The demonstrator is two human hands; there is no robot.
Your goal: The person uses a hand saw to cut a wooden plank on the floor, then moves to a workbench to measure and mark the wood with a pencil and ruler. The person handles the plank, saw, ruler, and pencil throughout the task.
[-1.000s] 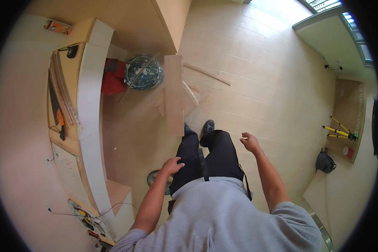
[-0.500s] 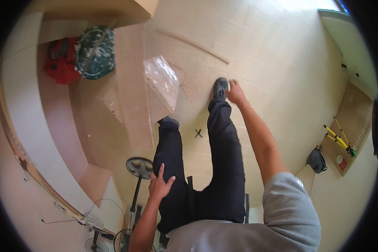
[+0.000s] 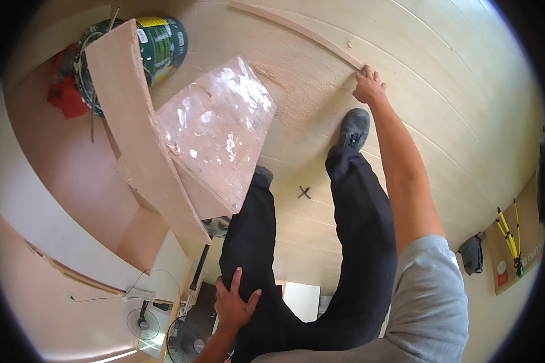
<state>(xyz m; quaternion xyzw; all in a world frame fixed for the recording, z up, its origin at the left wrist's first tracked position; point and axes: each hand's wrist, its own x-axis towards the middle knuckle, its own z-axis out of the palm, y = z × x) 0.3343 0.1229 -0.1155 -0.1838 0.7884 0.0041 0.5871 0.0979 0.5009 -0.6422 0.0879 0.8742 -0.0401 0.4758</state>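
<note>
Your right hand [image 3: 370,88], upper right of centre, is the nearer: its bent fingers meet the near end of the wooden strip [image 3: 303,29], which runs up-left to the top edge. I can't tell whether that grip has closed. Your left hand [image 3: 235,307], spread on your trouser leg [image 3: 248,254], holds nothing. A paint-spotted board [image 3: 221,127] and bucket [image 3: 165,45] stand leftward; your shoe [image 3: 354,128] sits just below the right hand.

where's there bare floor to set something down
Widest is the floor right of the right hand, toward the yellow tripod. A smaller patch lies between the legs, below the small black cross. Left is crowded: bucket, long board and white-spattered panel bunch together. Sawdust litters the floor between the wooden strip and the panel.
</note>
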